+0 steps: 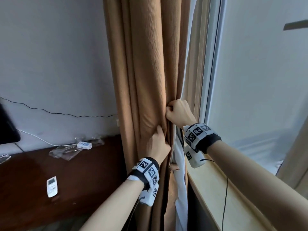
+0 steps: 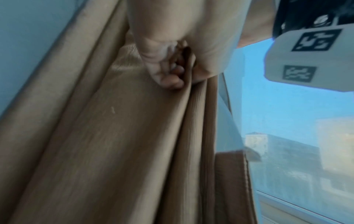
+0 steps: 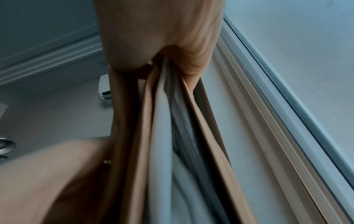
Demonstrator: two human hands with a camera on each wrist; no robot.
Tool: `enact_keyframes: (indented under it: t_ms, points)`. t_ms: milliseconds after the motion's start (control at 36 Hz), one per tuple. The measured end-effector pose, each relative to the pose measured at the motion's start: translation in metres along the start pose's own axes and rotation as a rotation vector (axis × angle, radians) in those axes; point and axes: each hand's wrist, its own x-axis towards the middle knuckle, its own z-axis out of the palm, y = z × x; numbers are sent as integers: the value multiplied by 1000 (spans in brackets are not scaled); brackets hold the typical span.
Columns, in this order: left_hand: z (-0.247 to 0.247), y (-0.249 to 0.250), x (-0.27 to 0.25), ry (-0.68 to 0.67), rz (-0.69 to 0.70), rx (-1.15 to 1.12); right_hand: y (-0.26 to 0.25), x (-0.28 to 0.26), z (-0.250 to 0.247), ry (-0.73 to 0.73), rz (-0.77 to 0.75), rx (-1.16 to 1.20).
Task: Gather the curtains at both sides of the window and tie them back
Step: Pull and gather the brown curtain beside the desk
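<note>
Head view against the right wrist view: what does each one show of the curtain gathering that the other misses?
Only the head view shows both hands on the brown curtain: the left hand gripping folds lower down, the right hand fisted on the window-side edge, plus the white remote on the dark desk. Only the right wrist view shows the pale lining sandwiched between brown folds below the grip. Both show the gathered curtain and the window frame.
</note>
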Motion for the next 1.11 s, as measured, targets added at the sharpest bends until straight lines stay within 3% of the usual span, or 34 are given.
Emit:
enact_keyframes:
  t_ms: [139, 333, 472, 528, 639, 722, 917, 1028, 1111]
  points:
    - [11, 8, 4, -129, 6, -205, 4, -2, -5, 74, 25, 158]
    - [26, 1, 24, -283, -46, -153, 0, -8, -5, 17, 21, 178]
    - [22, -14, 31, -409, 25, -214, 14, -1, -1, -20, 8, 78]
    - [18, -31, 36, -351, 9, -272, 21, 1, -2, -10, 4, 70]
    - [0, -68, 49, -23, -155, -347, 26, 2, -5, -17, -8, 27]
    - [-10, -90, 58, 124, -232, -280, 29, 3, -6, -14, -13, -1]
    - [-4, -98, 89, 130, -266, -281, 33, 1, -8, -3, -13, 6]
    - [5, -83, 105, 35, -293, -246, 36, 0, -9, 22, -15, 2]
    - [8, -80, 109, 91, -318, -260, 38, 2, -9, 35, -4, -7]
